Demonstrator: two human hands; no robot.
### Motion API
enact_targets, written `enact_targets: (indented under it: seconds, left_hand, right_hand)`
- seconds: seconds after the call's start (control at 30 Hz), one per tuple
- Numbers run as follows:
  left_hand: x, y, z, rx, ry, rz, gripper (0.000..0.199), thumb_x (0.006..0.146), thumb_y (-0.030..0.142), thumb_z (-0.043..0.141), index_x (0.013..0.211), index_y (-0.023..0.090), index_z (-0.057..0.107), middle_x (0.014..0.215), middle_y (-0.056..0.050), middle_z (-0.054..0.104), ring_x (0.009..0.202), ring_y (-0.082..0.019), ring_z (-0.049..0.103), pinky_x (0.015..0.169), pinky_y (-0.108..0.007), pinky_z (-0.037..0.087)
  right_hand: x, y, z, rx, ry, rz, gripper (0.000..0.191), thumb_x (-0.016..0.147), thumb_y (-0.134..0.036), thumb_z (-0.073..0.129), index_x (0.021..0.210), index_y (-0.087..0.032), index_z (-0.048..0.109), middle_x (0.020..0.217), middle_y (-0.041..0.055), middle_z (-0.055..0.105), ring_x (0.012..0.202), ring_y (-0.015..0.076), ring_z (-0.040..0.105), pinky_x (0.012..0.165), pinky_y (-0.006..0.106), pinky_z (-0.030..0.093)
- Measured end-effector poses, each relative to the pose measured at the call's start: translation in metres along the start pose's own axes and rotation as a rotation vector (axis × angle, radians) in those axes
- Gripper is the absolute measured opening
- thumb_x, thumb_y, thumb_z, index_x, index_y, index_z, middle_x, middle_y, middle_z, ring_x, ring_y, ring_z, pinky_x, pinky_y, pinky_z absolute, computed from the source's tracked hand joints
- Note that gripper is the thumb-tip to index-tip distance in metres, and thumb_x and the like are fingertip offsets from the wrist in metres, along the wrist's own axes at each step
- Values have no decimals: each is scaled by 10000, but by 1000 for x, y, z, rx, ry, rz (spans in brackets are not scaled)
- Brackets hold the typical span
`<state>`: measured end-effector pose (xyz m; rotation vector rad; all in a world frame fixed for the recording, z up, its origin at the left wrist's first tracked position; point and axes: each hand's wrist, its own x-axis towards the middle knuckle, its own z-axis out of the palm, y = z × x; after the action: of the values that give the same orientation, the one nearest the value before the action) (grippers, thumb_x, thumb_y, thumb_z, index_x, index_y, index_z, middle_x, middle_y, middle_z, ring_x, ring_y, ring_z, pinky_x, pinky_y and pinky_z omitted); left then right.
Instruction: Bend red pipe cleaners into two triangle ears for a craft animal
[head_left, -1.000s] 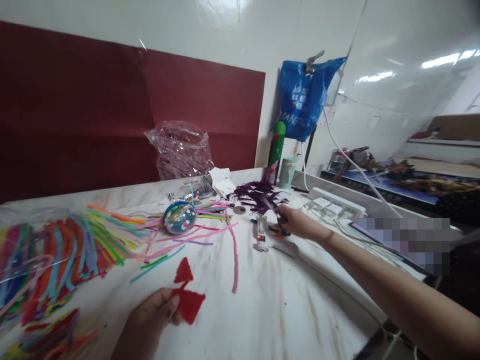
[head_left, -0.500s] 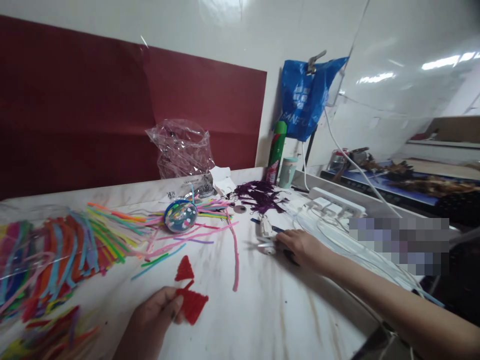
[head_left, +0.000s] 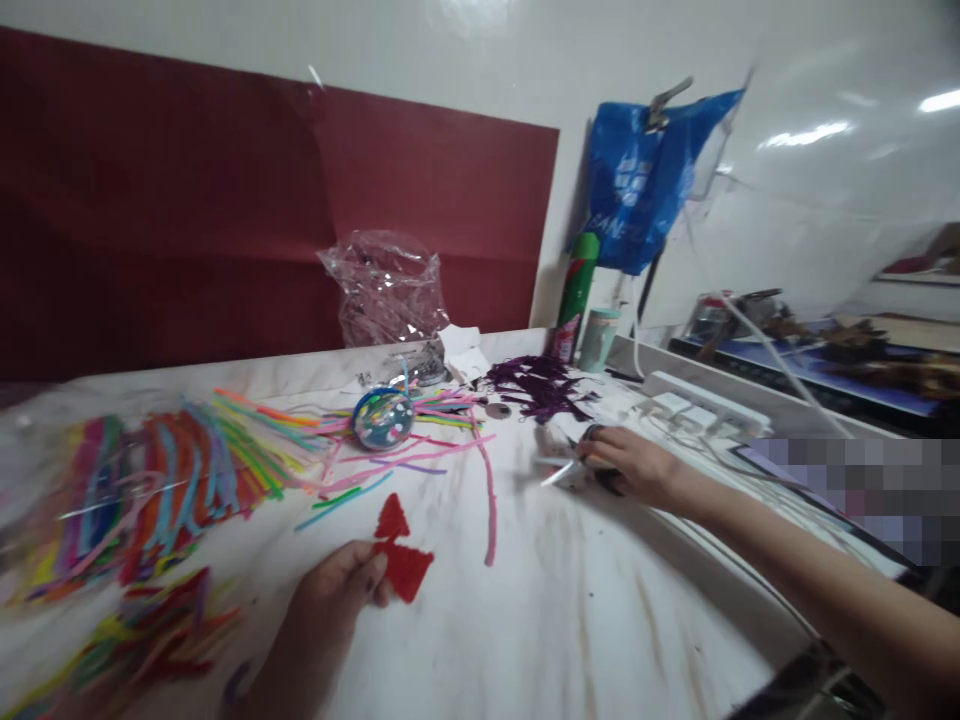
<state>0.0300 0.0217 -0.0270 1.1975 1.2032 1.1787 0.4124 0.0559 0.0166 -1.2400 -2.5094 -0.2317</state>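
Between the thumb and fingers of my left hand is a red fuzzy piece, low in the middle of the view. A small red fuzzy triangle sits at its upper edge; whether the two are joined I cannot tell. My right hand is closed round the dark handles of a pair of scissors, whose blades point left and look parted. Behind the blades lies a white object, blurred and partly hidden.
Colourful pipe cleaners cover the table's left side. A round shiny container and purple strands lie further back. A power strip with cables, a green can and a cup stand back right.
The view has shifted, moving the scene to the right. My right hand now has the scissors raised with blades showing. The red triangle and the held red piece appear closer together.
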Motion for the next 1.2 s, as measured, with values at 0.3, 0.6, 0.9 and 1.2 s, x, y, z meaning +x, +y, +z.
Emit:
enact_targets:
  seconds: [0.3,0.6,0.9,1.2]
  left_hand:
    - [-17,17,-1,-124,-69,53,174,735,288,546,644,141,559,564,10,520,557,-116,444,592,-247,344]
    - [-20,20,-3,-438,-195,-59,175,700,259,586,605,159,478,559,37,478,543,-98,415,601,-248,337]
    - [-19,12,1,-343,-188,-90,196,607,316,642,616,142,552,537,25,465,510,-96,380,546,-246,303]
    - [-20,4,2,-303,-174,-149,187,581,307,664,627,148,577,551,8,500,535,-117,443,548,-250,320]
  right_hand:
    - [51,-129,20,516,-145,-37,382,768,-365,579,1084,-175,477,890,71,592,783,181,565,694,269,462]
    - [80,-137,37,437,-127,-302,274,808,-211,497,1072,-147,530,896,95,574,794,172,547,713,275,444]
    - [84,-158,54,334,-19,-347,304,784,-207,428,1067,-145,523,796,81,555,697,186,504,635,302,428]
    - [77,-155,60,247,24,-395,208,740,-193,429,902,-162,555,698,51,538,592,160,464,546,259,363]
